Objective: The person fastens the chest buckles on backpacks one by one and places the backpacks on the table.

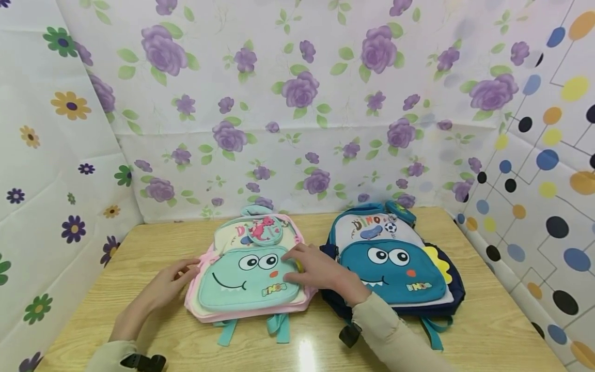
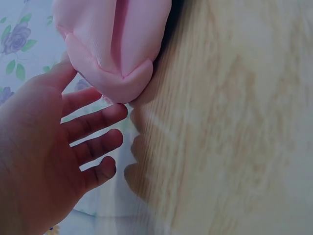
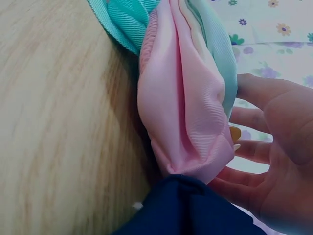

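Note:
A small pink and mint dinosaur backpack point(image 1: 232, 295) lies front side up on the table, a round pink-dinosaur charm point(image 1: 265, 230) near its top. My left hand point(image 1: 168, 285) is at its left edge; in the left wrist view the fingers are spread and extended beside the pink side panel point(image 2: 110, 46), thumb and forefinger right at it. My right hand point(image 1: 322, 267) reaches over the right edge, fingertips on the mint front pocket. From the right wrist, its fingers look loosely extended along the pink side point(image 3: 166, 103). Mint straps point(image 1: 279, 328) stick out at the bottom.
Close on the right lies a teal and navy dinosaur backpack point(image 1: 400, 279), partly behind my right forearm. It also fills the bottom of the right wrist view. Beneath both is a wooden table point(image 1: 153, 341). Floral sheets point(image 1: 260, 103) hang behind and at the sides.

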The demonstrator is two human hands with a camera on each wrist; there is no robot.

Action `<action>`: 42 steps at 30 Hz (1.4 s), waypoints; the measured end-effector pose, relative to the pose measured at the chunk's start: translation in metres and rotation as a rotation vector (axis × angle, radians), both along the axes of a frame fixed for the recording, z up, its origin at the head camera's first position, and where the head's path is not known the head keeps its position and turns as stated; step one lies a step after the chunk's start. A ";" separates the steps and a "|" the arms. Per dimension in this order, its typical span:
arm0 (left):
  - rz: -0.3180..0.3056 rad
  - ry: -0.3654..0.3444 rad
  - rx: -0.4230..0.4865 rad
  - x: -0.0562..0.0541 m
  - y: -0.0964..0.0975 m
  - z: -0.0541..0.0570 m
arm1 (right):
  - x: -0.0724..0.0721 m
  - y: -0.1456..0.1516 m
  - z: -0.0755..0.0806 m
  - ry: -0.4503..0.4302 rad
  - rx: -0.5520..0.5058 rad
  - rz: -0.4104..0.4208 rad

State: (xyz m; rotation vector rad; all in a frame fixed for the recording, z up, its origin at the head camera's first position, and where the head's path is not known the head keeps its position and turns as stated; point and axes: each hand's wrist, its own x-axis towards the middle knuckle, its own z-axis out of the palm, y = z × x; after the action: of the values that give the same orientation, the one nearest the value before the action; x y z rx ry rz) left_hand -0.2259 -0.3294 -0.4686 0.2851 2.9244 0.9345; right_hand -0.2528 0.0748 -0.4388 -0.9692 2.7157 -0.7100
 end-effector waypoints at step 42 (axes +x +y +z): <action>0.109 0.092 0.064 0.009 0.005 0.051 | 0.007 -0.028 -0.019 -0.021 -0.128 0.021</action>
State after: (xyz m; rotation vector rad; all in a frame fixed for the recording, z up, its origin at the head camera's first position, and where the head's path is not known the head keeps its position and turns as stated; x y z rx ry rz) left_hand -0.2167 -0.3241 -0.4181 0.1773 3.0245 1.0587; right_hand -0.2459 0.0472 -0.4574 -1.0096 2.6657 -0.8943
